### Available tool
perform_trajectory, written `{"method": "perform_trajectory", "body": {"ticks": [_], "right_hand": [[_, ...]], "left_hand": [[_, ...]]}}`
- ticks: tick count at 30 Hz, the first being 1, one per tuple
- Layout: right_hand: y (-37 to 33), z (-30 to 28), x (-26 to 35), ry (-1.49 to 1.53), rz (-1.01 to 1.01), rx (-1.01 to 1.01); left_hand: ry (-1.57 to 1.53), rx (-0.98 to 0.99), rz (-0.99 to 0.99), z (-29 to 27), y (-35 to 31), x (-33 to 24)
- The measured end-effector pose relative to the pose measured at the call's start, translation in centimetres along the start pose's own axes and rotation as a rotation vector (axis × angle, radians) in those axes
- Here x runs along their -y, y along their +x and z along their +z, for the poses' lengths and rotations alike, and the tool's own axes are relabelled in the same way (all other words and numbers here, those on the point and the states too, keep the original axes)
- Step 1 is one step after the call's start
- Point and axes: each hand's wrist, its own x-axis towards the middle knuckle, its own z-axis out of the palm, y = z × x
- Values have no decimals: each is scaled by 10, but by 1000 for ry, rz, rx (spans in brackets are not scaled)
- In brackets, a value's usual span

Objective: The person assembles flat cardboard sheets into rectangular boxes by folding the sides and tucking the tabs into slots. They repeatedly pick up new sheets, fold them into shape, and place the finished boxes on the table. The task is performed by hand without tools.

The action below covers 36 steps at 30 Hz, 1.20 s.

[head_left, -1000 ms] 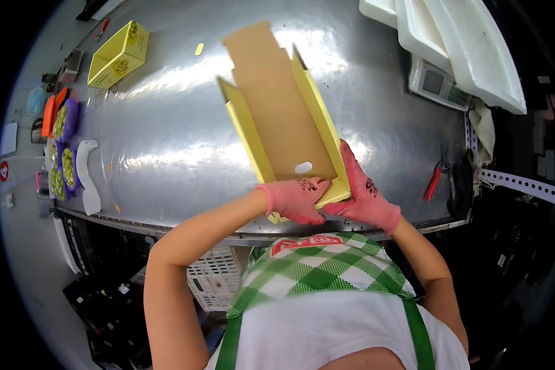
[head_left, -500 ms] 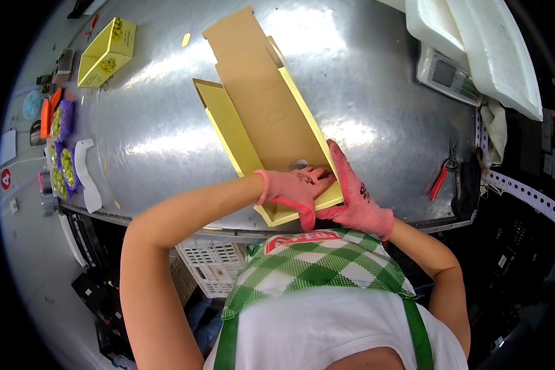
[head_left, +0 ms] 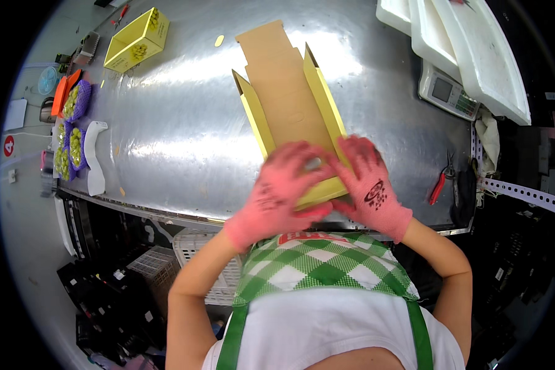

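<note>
An unfolded cardboard box (head_left: 293,114), yellow outside and plain brown inside, lies on the metal table in front of me. Its side walls stand up, and a long brown flap stretches away from me. My left hand (head_left: 283,188), in a pink glove, grips the box's near left corner, fingers over the inside and thumb outside the near wall; the fingertips are slightly blurred. At the near right corner, my right hand (head_left: 371,188), also gloved in pink, holds the right wall and the near end. Both hands partly hide the near wall.
A formed yellow box (head_left: 126,49) stands at the far left. Fruit in purple net sleeves (head_left: 76,145) lies beside a curved white strip (head_left: 94,157). On the right are a scale (head_left: 447,91), white foam trays (head_left: 475,55) and red-handled pliers (head_left: 439,185).
My left hand has come out of the box's near end onto its near left corner. My right hand has moved over the right wall. The box now lies straighter, its right wall tilted outward.
</note>
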Motion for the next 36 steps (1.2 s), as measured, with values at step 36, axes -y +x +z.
{"method": "perform_trajectory", "body": {"ticks": [36], "right_hand": [[36,24,4,562,-176,1020]], "left_hand": [[-1225,-414,-648,92,-74,53]]}}
